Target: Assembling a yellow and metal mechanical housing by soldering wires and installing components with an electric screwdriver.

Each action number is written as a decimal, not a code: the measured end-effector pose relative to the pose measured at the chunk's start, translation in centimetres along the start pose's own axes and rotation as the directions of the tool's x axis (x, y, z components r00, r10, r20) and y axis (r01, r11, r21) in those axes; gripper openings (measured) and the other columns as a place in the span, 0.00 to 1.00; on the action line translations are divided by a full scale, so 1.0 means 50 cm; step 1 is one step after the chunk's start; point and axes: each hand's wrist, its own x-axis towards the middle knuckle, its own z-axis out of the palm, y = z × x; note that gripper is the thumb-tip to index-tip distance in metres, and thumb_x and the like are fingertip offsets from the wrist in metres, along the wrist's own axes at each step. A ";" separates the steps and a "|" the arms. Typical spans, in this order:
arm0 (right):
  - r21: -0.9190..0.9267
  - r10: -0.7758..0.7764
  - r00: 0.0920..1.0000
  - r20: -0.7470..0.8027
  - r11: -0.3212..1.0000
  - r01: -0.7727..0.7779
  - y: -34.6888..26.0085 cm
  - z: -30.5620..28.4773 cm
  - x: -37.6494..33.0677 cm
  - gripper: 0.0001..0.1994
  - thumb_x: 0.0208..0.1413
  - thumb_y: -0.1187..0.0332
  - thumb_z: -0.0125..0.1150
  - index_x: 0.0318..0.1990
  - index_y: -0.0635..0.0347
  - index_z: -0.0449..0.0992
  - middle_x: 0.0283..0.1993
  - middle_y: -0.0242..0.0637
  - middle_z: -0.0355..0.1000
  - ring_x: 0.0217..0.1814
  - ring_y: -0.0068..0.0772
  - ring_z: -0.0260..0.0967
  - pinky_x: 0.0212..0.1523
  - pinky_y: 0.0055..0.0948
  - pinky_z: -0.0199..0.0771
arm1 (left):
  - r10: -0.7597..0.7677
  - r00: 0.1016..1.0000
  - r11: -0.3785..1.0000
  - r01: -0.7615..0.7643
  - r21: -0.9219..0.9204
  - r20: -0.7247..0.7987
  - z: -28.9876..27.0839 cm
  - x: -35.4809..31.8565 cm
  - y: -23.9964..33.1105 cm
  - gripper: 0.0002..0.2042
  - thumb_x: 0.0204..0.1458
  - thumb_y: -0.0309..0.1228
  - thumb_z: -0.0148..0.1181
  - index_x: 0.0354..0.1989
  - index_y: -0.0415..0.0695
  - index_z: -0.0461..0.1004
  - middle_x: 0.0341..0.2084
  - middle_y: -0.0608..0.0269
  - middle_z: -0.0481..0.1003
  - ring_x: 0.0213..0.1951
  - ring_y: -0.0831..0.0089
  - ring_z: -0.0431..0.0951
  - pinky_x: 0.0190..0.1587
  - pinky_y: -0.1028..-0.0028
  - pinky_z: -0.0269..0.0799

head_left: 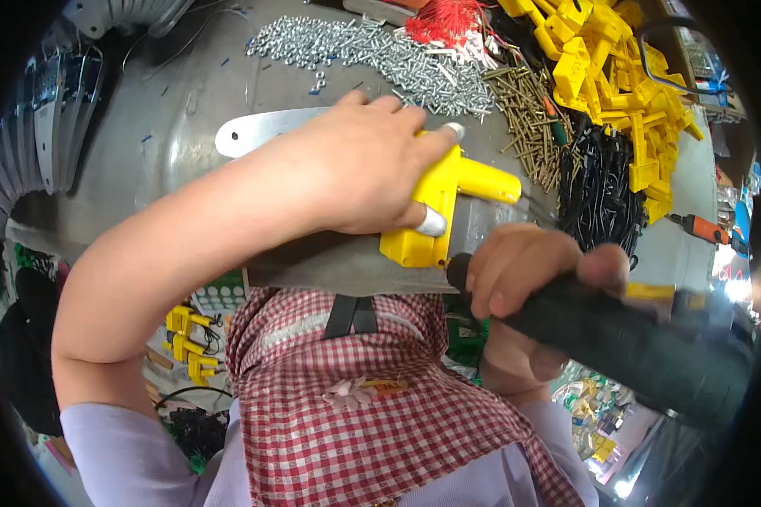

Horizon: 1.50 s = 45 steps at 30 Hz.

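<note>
Left hand was clamped over a boxy, smooth yellow plastic housing; right hand was curled firmly around a black, cylindrical driver.

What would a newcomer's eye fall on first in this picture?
Probably the bright yellow plastic housing near the centre, gripped by the left hand, with the right hand just to its right around a blurred black cylindrical tool. Next, likely the jumbled heap of yellow plastic parts at the upper right. Then perhaps the silver screws strewn along the top, beside a bright red bundle.
</note>
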 end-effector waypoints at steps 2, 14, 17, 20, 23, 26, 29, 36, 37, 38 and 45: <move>0.032 0.000 0.999 -0.033 0.999 0.001 0.009 -0.002 0.008 0.36 0.47 0.53 0.68 0.59 0.53 0.55 0.31 0.41 0.72 0.22 0.37 0.70 0.24 0.36 0.69 | -0.046 0.999 0.999 0.047 0.026 -0.025 0.015 -0.024 0.019 0.35 0.44 0.46 0.63 0.59 0.41 0.61 0.45 0.53 0.69 0.49 0.56 0.69 0.51 0.59 0.62; -0.309 0.042 0.817 -0.575 0.913 -0.265 -0.038 0.088 0.016 0.37 0.49 0.47 0.64 0.59 0.56 0.54 0.26 0.35 0.67 0.25 0.33 0.66 0.28 0.34 0.68 | -0.150 0.982 0.986 0.158 0.061 -0.111 0.031 -0.062 0.029 0.36 0.45 0.48 0.61 0.59 0.40 0.61 0.48 0.53 0.68 0.48 0.57 0.69 0.48 0.59 0.63; -0.085 0.092 0.990 0.108 0.993 -0.083 -0.062 0.047 0.017 0.32 0.48 0.61 0.69 0.58 0.55 0.58 0.34 0.45 0.72 0.34 0.39 0.70 0.37 0.37 0.71 | -0.149 0.981 0.987 0.154 0.035 -0.121 0.029 -0.068 0.030 0.37 0.44 0.50 0.61 0.60 0.41 0.60 0.50 0.53 0.68 0.49 0.56 0.69 0.49 0.58 0.64; -0.134 -0.011 0.972 -0.236 0.991 -0.021 -0.002 0.105 0.012 0.36 0.49 0.49 0.65 0.60 0.56 0.56 0.26 0.38 0.69 0.23 0.34 0.67 0.27 0.33 0.68 | -0.038 0.995 0.998 0.034 -0.052 -0.090 0.023 -0.071 0.000 0.38 0.43 0.48 0.62 0.62 0.44 0.58 0.51 0.53 0.67 0.50 0.55 0.68 0.50 0.56 0.65; -0.082 0.050 0.981 -0.188 0.994 -0.067 -0.008 0.098 0.012 0.39 0.48 0.49 0.65 0.64 0.53 0.53 0.28 0.38 0.69 0.24 0.34 0.67 0.27 0.33 0.68 | 0.052 0.991 0.999 -0.051 0.015 -0.126 0.026 -0.092 -0.022 0.35 0.42 0.40 0.65 0.62 0.54 0.59 0.53 0.56 0.66 0.50 0.55 0.68 0.49 0.58 0.67; 0.007 0.110 0.973 -0.201 0.994 -0.111 0.006 0.085 0.017 0.40 0.49 0.49 0.64 0.66 0.52 0.51 0.29 0.38 0.69 0.24 0.34 0.67 0.27 0.32 0.68 | 0.042 0.986 0.991 -0.021 0.131 -0.161 0.048 -0.093 -0.017 0.35 0.39 0.34 0.65 0.61 0.61 0.61 0.52 0.58 0.65 0.48 0.57 0.69 0.45 0.61 0.70; 0.117 0.132 0.981 -0.141 0.986 -0.116 0.012 0.085 0.021 0.32 0.45 0.57 0.70 0.55 0.50 0.58 0.26 0.40 0.69 0.25 0.36 0.65 0.27 0.34 0.66 | 0.024 0.975 0.992 0.004 0.127 -0.222 0.058 -0.104 -0.010 0.35 0.39 0.34 0.64 0.61 0.61 0.61 0.50 0.59 0.66 0.45 0.59 0.70 0.42 0.61 0.70; -0.216 -0.009 0.993 -0.115 0.976 -0.016 0.001 0.082 0.016 0.36 0.51 0.52 0.62 0.65 0.53 0.54 0.25 0.40 0.69 0.23 0.38 0.67 0.27 0.36 0.70 | -0.116 0.945 0.953 0.193 0.234 -0.307 0.051 -0.121 0.033 0.25 0.48 0.30 0.54 0.59 0.55 0.65 0.44 0.57 0.69 0.40 0.60 0.70 0.36 0.63 0.67; -0.208 -0.002 0.987 -0.159 0.978 -0.031 -0.003 0.077 0.021 0.34 0.51 0.51 0.62 0.62 0.54 0.56 0.26 0.40 0.69 0.24 0.37 0.68 0.27 0.35 0.70 | -0.126 0.947 0.952 0.199 0.232 -0.295 0.053 -0.121 0.035 0.26 0.48 0.30 0.54 0.59 0.55 0.65 0.45 0.56 0.68 0.40 0.60 0.70 0.35 0.63 0.67; -0.200 0.003 0.979 -0.202 0.979 -0.044 -0.008 0.071 0.029 0.33 0.51 0.51 0.62 0.59 0.55 0.57 0.27 0.40 0.69 0.25 0.37 0.68 0.27 0.34 0.70 | -0.135 0.949 0.951 0.205 0.232 -0.284 0.054 -0.119 0.035 0.26 0.47 0.30 0.54 0.59 0.55 0.64 0.46 0.56 0.68 0.40 0.60 0.70 0.35 0.63 0.67; -0.215 0.098 0.904 -0.416 0.955 -0.203 -0.030 0.020 0.068 0.26 0.50 0.48 0.63 0.45 0.61 0.67 0.30 0.39 0.70 0.31 0.34 0.68 0.30 0.30 0.70 | 0.159 0.976 0.987 -0.158 0.018 -0.147 0.064 -0.101 0.043 0.26 0.45 0.31 0.56 0.56 0.60 0.67 0.52 0.58 0.64 0.49 0.59 0.66 0.49 0.58 0.62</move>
